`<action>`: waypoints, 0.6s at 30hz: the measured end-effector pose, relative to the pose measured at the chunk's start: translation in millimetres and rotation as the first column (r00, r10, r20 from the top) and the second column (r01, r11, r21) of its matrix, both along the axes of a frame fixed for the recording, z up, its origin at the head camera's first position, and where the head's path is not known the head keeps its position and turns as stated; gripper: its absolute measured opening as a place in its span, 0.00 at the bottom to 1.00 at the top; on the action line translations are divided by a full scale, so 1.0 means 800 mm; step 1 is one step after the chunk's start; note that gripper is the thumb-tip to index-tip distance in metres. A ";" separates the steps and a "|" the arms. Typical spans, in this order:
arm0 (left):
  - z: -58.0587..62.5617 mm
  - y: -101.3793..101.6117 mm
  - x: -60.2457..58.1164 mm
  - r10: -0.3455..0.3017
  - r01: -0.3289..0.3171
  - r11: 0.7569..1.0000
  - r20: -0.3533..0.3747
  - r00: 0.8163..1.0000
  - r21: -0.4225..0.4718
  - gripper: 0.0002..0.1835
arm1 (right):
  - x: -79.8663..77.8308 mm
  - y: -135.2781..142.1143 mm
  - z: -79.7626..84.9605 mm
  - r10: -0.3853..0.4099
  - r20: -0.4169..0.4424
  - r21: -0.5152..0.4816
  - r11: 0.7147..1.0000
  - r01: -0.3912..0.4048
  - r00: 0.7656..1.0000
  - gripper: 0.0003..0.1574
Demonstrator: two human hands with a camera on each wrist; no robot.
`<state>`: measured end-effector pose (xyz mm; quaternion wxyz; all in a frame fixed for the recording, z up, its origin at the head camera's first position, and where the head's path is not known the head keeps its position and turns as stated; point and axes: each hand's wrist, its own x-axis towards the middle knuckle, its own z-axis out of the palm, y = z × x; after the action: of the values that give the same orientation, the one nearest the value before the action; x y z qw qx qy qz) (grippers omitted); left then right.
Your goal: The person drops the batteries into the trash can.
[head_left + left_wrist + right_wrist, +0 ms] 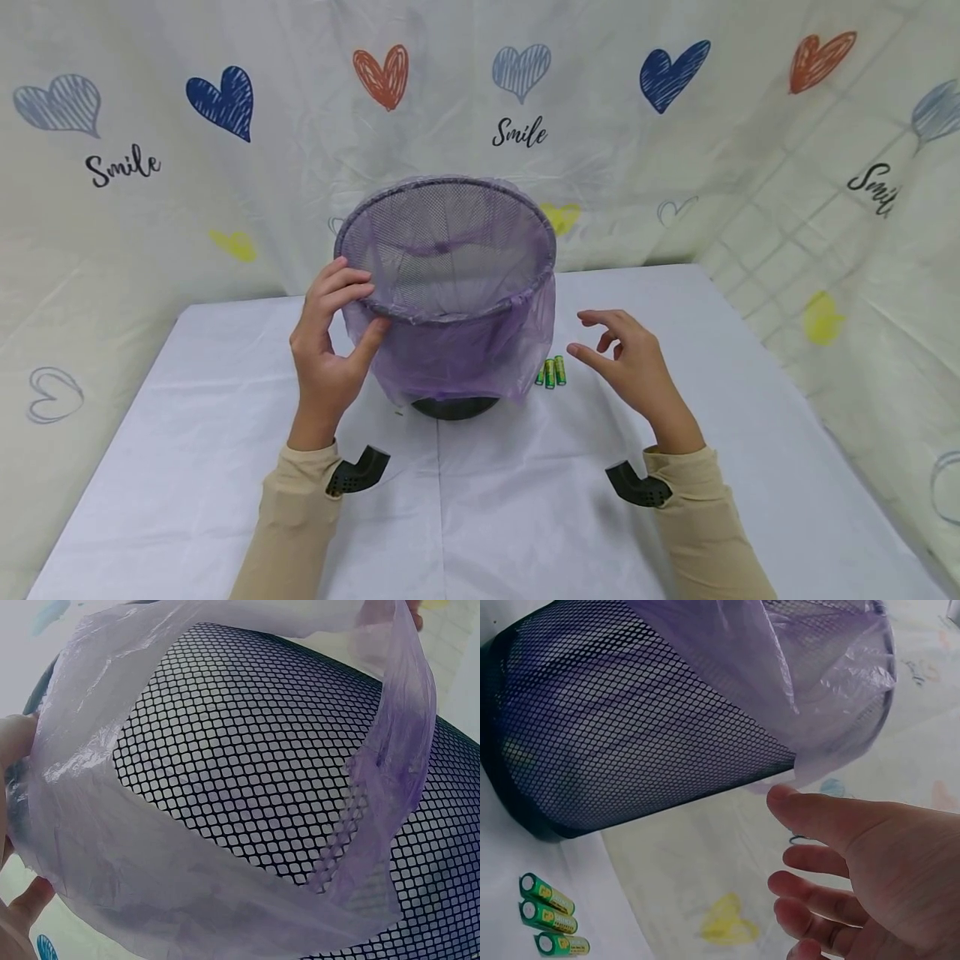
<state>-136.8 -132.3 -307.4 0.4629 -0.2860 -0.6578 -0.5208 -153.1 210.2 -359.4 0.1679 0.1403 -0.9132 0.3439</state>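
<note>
A black wire mesh wastebasket (225, 750) stands on the table, its mouth lined with a thin purple plastic bag (465, 358) folded down over the rim. On the left side of the rim, my left hand (330, 342) holds the basket through the bag, fingers over the edge and thumb at the front. To the right of the basket, my right hand (626, 358) hovers with loosely bent fingers, thumb and index apart and nothing between them. In the right wrist view its thumb tip lies close to the bag's hanging edge.
Three green batteries (551, 919) lie side by side on the white tablecloth (225, 467), just right of the basket's base. Behind the table hangs a white curtain (442, 133) printed with hearts and words. Each sleeve carries a black wrist mount (637, 487).
</note>
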 end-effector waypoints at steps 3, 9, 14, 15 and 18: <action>-0.001 0.000 0.000 0.001 -0.001 1.000 0.003 1.000 0.001 0.24 | -0.001 0.000 -0.002 -0.002 0.010 0.001 1.000 0.002 1.000 0.27; 0.001 -0.001 0.000 0.007 -0.007 1.000 0.008 1.000 -0.008 0.25 | -0.003 0.000 -0.007 0.000 0.013 -0.003 1.000 0.000 1.000 0.27; 0.001 -0.001 0.001 0.011 -0.011 1.000 0.011 1.000 -0.012 0.25 | -0.007 0.000 -0.013 0.020 0.008 -0.005 1.000 -0.020 1.000 0.26; 0.001 -0.001 0.001 0.010 -0.010 1.000 0.011 1.000 -0.012 0.25 | -0.007 0.000 -0.014 0.024 0.007 -0.003 1.000 -0.024 1.000 0.26; 0.001 0.000 0.001 0.010 -0.010 1.000 0.009 1.000 -0.010 0.25 | -0.009 0.001 -0.017 0.029 0.010 0.003 1.000 -0.029 1.000 0.26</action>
<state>-135.8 -132.5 -306.6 0.4612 -0.2827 -0.6639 -0.5163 -160.5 210.8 -372.8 0.1581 0.1519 -0.9124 0.3456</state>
